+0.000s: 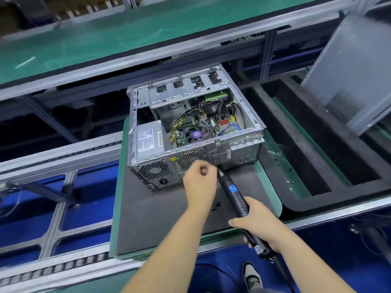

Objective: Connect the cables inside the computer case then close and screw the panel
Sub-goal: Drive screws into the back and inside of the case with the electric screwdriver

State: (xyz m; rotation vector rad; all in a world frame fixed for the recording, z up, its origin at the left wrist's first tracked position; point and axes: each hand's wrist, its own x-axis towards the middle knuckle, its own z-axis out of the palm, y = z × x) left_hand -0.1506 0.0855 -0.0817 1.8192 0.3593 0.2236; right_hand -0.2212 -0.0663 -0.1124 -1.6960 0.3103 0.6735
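Head view: cables (191, 121) inside open case (241, 98)

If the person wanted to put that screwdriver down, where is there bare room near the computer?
The dark mat is bare left of the left hand, between the computer case and the mat's near edge. It is crowded at the case's rear, where the left hand and the screwdriver held in the right hand meet. Loose screws dot the strip on the right.

green conveyor belt (110, 37), aluminium frame rails (63, 149), blue floor (330, 246)
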